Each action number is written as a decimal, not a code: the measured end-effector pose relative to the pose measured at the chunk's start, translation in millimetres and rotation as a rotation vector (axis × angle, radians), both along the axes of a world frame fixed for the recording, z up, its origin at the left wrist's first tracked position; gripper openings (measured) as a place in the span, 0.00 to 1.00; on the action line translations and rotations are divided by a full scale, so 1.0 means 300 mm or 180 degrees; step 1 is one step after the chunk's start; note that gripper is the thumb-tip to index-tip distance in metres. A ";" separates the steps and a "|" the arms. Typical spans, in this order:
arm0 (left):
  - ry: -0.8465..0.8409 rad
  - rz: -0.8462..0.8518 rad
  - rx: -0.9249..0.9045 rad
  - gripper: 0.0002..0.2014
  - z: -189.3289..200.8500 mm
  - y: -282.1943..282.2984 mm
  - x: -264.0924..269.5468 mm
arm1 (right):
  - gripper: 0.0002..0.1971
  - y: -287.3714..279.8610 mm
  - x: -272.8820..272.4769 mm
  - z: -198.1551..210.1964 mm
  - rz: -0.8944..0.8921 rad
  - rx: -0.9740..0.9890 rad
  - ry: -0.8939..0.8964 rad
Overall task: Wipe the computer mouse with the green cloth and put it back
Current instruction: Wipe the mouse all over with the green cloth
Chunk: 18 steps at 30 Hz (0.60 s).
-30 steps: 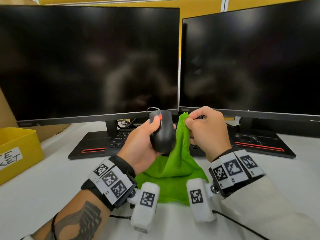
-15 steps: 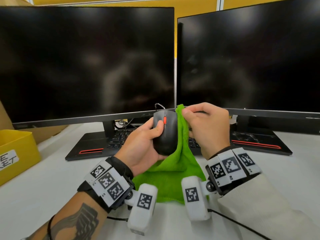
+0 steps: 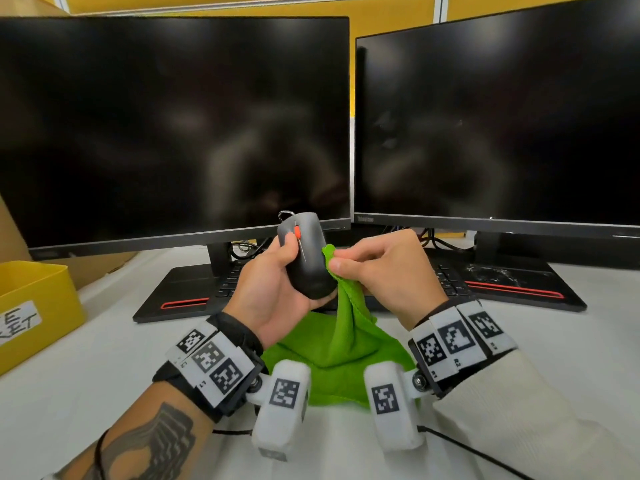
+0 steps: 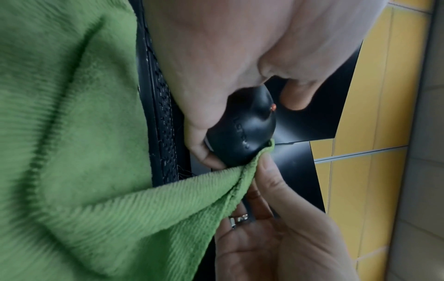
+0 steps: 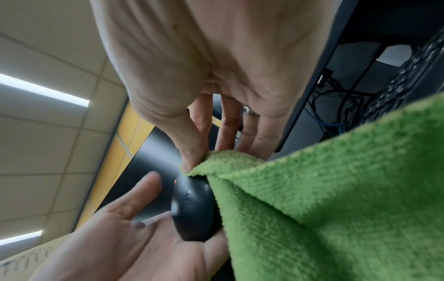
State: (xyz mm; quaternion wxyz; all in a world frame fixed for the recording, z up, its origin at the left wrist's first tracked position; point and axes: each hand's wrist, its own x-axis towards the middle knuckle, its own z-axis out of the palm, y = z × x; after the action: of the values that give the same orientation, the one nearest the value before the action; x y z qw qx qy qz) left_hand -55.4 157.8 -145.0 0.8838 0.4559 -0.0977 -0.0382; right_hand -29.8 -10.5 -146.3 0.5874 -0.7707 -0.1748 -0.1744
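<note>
Here, at centre frame in the head view, a person's left hand [image 3: 273,289] cradles a black computer mouse [image 3: 308,258] clear of the desk, fingers wrapped round its underside and thumb laid across the top beside the orange scroll wheel. The right hand [image 3: 384,271], just beside it, pinches a fold of the green cloth [image 3: 346,344] between thumb and fingertips and presses it against the mouse's right flank; the rest of the cloth drapes down to the white desk [image 3: 104,368] at lower centre, between the two wrist-worn cameras.

The mouse looks light and rigid, its smooth moulded shell likely a little slippery, so the side-and-belly hold seems the sound one, leaving the top and flanks free for wiping. A thin cable leaves its nose toward the monitors and may tug if the mouse is turned far. The cloth is soft, plush and limp; bunched at one edge it gives a firm pad, though the hanging remainder could drag.

At the left edge of the frame stands a yellow bin [image 3: 38,306] with a partly readable handwritten label; its contents are out of sight. Two dark monitors [image 3: 173,126] fill the upper frame, a black keyboard [image 3: 446,282] beneath them.
</note>
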 end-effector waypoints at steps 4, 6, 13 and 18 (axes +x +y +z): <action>-0.0033 -0.0085 0.0181 0.16 -0.003 -0.005 -0.001 | 0.06 0.007 -0.013 0.010 0.0051 0.0081 -0.0168; -0.0112 -0.0131 0.0332 0.18 -0.010 -0.014 -0.008 | 0.06 0.010 -0.016 0.016 -0.0047 0.0260 -0.0292; -0.0348 -0.0617 0.0728 0.27 -0.044 -0.062 -0.032 | 0.05 -0.008 -0.007 0.033 -0.0300 0.0562 -0.0393; -0.0311 -0.0465 0.0588 0.23 -0.027 -0.059 -0.032 | 0.10 0.006 -0.014 0.028 -0.0230 0.0668 -0.0245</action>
State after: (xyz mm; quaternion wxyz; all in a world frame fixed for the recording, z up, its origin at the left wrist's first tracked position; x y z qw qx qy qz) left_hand -65.1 140.2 -153.2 0.8271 0.5284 -0.1696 -0.0891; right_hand -33.9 -8.7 -137.9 0.6510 -0.7035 -0.1502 -0.2423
